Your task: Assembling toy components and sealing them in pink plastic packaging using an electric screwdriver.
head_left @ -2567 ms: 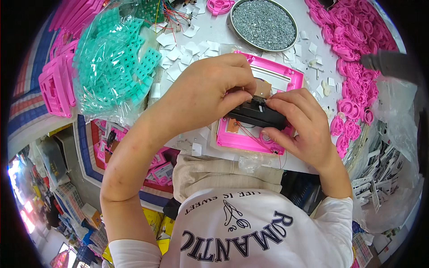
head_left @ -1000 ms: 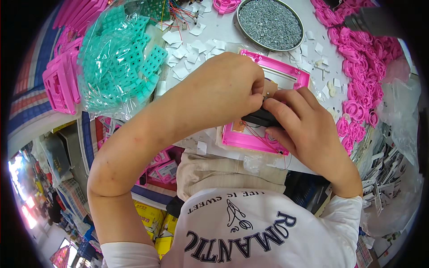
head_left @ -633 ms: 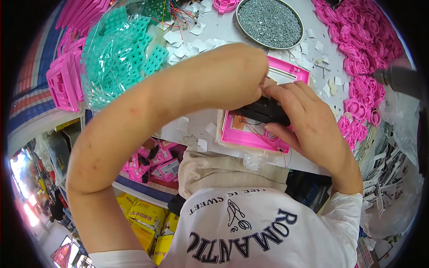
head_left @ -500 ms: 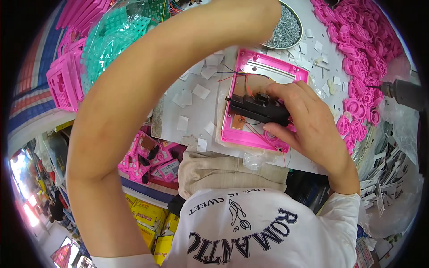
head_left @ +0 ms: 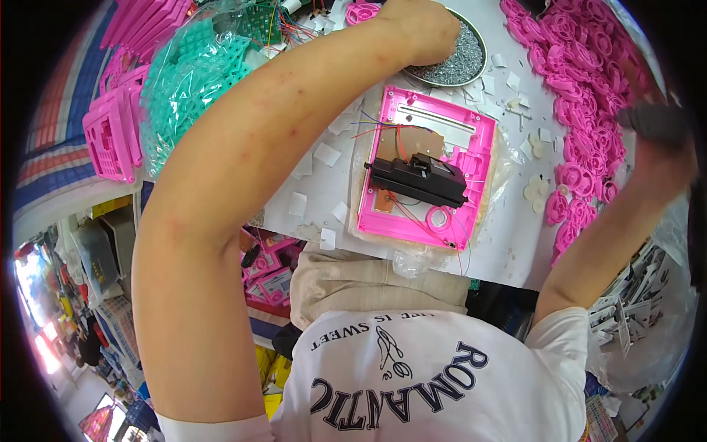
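Pink frame sits mid-worktop with the black box and thin wires already laid in it, so the parts look placed but, as far as I can tell, not screwed down yet. Left hand is up at the far edge, fingers curled down into the round tray of screws; can't tell if they're pinching one. Right hand is out at the right edge by the pink rings, wrapped around a dark tool, blurry.
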A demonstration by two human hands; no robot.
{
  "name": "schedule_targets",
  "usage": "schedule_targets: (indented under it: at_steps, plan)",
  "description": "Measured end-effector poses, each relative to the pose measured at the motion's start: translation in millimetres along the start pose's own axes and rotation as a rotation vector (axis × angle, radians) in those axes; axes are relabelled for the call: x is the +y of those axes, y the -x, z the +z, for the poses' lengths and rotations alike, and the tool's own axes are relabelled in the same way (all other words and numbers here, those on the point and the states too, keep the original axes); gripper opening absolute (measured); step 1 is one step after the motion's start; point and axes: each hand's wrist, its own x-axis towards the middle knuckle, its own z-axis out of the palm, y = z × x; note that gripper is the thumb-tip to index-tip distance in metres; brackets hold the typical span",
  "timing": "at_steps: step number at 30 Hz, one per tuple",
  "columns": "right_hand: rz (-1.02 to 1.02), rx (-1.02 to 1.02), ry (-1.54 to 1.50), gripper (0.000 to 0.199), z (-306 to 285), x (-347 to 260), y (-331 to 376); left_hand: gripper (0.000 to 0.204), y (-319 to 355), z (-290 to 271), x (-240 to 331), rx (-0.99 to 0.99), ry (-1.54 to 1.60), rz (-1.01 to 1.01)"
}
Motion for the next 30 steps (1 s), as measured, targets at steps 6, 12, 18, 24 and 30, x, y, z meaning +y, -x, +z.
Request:
schedule_targets:
  at_steps: [6,12,18,24,30]
  plan:
    - [0.249,-0.592,-0.026,0.030,63,3,59,0.014,70,-47,34,0.397,0.147,0.204]
    - [0.114,-0.932,-0.455,0.027,105,-6,134,0.008,179,-41,68,0.454,0.686,0.132]
    - [-0.020,-1.013,-0.480,0.033,112,1,145,0.015,193,-22,72,0.549,0.783,0.056]
    - [0.027,-1.108,-0.413,0.033,119,-5,145,0.017,192,-15,71,0.622,0.760,0.098]
    - [0.010,-1.061,-0.360,0.032,119,-1,149,0.039,200,-22,74,0.638,0.558,-0.065]
